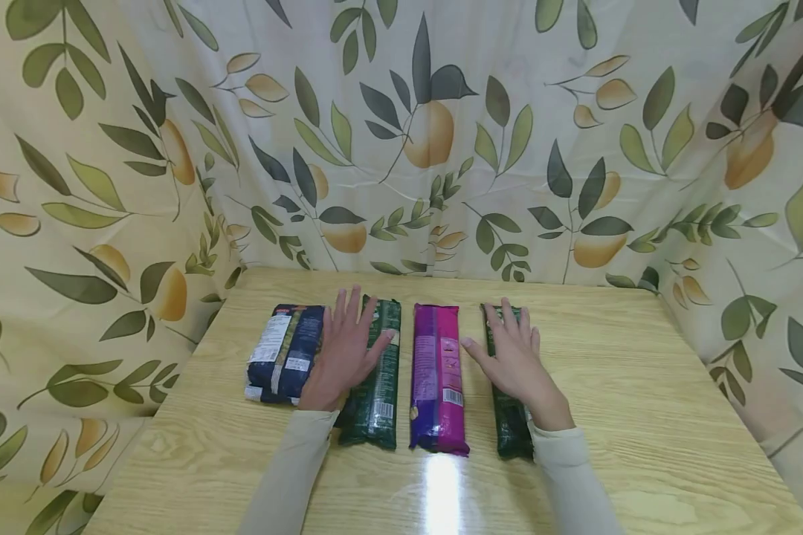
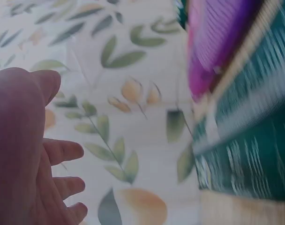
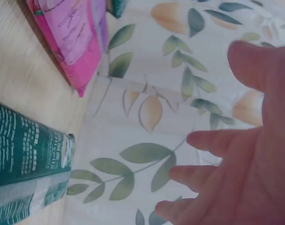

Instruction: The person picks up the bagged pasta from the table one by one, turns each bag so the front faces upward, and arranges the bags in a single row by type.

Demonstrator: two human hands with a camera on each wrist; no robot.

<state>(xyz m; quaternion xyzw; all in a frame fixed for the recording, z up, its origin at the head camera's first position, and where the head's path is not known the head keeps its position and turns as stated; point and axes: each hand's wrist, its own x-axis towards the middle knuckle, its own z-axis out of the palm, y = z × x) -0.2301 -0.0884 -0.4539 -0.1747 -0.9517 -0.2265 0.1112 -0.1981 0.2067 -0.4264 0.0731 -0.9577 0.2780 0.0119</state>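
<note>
My left hand [image 1: 348,349], fingers spread, is over the gap between a dark blue packet [image 1: 297,365] and a green packet [image 1: 381,394] in the head view. In the left wrist view its fingers stand apart from the green packet [image 2: 255,140]. My right hand [image 1: 514,357], also spread, hovers over a second green packet [image 1: 512,431] and partly hides it. The right wrist view shows that packet [image 3: 30,154] apart from the fingers. Between the hands lies a pink and purple packet [image 1: 438,379]. Neither hand holds anything.
The four-sided wooden table [image 1: 194,438] carries the packets in a side-by-side row. A leaf-and-fruit patterned cloth [image 1: 388,200] hangs behind it and at both sides. Light glares off the tabletop below the pink packet.
</note>
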